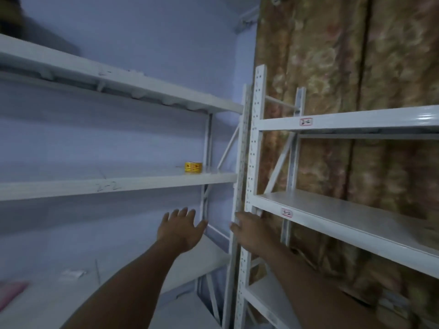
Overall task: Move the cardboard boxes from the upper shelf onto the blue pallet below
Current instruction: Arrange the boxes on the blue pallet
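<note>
My left hand is raised in front of the white shelving unit, fingers spread, holding nothing. My right hand reaches up beside the perforated upright post where two shelf units meet, fingers apart and empty; whether it touches the post I cannot tell. A dark, blurred shape lies on the upper shelf at the top left. No cardboard box is clearly seen, and the blue pallet is out of view.
A small yellow roll of labels stands on the middle shelf. A second white rack runs along the right before a patterned brown curtain. A white packet and something pink lie on the lower shelf.
</note>
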`<state>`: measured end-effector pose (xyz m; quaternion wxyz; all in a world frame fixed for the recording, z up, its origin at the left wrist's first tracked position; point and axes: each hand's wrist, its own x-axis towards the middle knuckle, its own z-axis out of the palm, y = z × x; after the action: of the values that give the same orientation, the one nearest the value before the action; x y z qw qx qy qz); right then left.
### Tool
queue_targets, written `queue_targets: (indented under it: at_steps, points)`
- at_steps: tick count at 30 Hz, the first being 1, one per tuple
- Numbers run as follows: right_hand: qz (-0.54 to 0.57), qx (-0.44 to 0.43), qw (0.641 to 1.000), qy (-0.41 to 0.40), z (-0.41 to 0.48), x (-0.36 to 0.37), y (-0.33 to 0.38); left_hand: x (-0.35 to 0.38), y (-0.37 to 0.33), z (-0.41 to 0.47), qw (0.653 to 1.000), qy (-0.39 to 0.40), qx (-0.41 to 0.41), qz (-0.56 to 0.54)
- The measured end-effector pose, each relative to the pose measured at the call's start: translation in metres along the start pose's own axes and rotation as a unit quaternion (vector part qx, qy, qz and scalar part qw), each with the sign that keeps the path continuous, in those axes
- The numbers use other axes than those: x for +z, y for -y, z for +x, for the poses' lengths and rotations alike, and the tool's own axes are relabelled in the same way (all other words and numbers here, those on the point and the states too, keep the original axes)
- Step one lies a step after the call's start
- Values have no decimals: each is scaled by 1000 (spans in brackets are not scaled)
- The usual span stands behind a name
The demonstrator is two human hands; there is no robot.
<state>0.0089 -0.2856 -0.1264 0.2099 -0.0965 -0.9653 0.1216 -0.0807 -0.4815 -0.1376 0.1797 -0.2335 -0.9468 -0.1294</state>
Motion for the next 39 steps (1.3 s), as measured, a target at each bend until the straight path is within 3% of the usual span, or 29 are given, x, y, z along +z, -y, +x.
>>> queue_targets:
  at_steps: [10, 15, 20, 25, 30, 35, 39]
  points:
    - [4, -120, 993, 22, 95, 73, 162, -28, 169, 14, 992, -31, -116, 50]
    - [-11, -134, 991, 5, 156, 91, 189, -31, 200, 67, 991, -58, -104, 57]
    - [-34, -108, 993, -36, 215, 89, 170, -26, 190, 140, 995, -74, -47, 42]
    - [-88, -39, 993, -75, 238, 67, 105, 0, 126, 201, 997, -49, 53, 10]
    - [-151, 75, 976, -140, 195, 13, 7, 39, 1, 226, 980, -23, 184, -73]
    - [-209, 243, 927, -194, 113, -54, -92, 59, -146, 209, 926, 20, 337, -168]
    - [-230, 378, 870, -218, 37, -101, -137, 62, -233, 182, 877, 96, 408, -235]
